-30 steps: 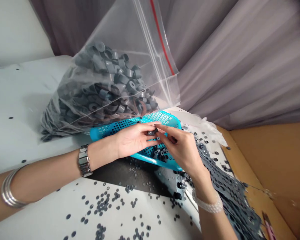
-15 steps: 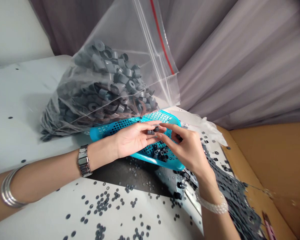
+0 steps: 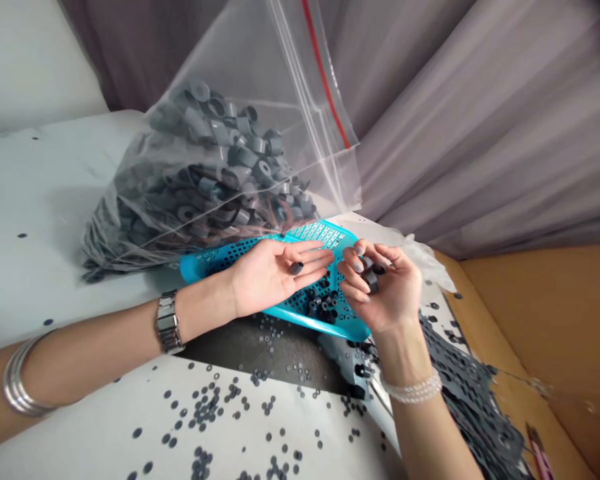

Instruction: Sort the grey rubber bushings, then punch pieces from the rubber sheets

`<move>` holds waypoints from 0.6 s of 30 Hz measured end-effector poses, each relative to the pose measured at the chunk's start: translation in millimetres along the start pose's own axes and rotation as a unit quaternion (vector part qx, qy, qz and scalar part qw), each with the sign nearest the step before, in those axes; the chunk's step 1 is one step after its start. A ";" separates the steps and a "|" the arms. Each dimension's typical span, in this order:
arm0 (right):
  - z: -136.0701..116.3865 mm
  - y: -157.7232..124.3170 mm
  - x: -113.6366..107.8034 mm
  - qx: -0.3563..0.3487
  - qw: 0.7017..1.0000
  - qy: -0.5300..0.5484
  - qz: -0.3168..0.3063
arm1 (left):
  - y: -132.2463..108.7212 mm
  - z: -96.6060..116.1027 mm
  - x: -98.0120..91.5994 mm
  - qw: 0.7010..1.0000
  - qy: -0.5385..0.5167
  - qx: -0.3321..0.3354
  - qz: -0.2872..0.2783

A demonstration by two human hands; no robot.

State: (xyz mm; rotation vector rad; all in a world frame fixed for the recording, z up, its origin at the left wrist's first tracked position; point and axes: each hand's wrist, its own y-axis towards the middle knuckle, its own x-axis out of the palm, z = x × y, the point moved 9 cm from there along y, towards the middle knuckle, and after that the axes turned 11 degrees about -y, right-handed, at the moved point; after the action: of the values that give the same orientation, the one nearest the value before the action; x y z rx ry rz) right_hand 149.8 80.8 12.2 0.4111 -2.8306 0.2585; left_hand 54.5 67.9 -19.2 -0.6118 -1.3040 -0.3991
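Note:
My left hand point(image 3: 273, 275) lies palm up over a blue perforated basket point(image 3: 325, 325), fingers stretched out, with one small dark grey ring piece point(image 3: 296, 268) resting on them. My right hand point(image 3: 386, 293) is just to the right, palm turned toward me, fingers curled around a few small dark grey rings point(image 3: 370, 277). More of these rings point(image 3: 321, 305) lie in the basket below both hands. A watch and bangles sit on the left arm, a bead bracelet on the right wrist.
A big clear zip bag point(image 3: 215, 170) full of grey rings stands behind the basket. Small grey discs point(image 3: 205, 403) dot the white table in front. A punched grey sheet pile point(image 3: 473, 400) lies right, beside a cardboard box wall point(image 3: 550, 313). Grey curtain behind.
The hands have come apart: my right hand pulled back to the right and turned palm up with rings in it. My left hand opened flat, one ring left on its fingers.

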 end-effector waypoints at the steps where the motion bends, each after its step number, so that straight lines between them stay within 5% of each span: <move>1: 1.9 0.7 -0.3 0.005 1.000 -0.005 0.007 | -0.2 0.6 0.0 1.000 0.000 0.005 -0.001; 6: -0.5 -2.7 5.0 -0.050 0.966 -0.246 0.061 | 0.7 3.1 0.9 0.999 0.015 0.025 -0.022; 11: -27.7 -22.4 37.3 -0.195 0.791 -0.572 0.095 | 1.6 8.5 -4.2 0.998 0.042 0.047 0.002; 14: -26.1 -24.6 46.2 -0.205 0.738 -0.638 0.088 | 1.6 9.7 -5.9 0.998 0.042 0.052 0.016; 18: -25.1 -21.6 40.9 -0.210 0.717 -0.655 0.110 | 2.6 8.8 -7.0 0.998 0.024 0.056 0.020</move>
State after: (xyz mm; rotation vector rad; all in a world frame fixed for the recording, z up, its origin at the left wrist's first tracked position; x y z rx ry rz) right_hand 124.5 55.4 50.7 0.1232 -4.0987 -1.0920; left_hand 47.6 75.0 -25.3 -0.5308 -1.2571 -0.3031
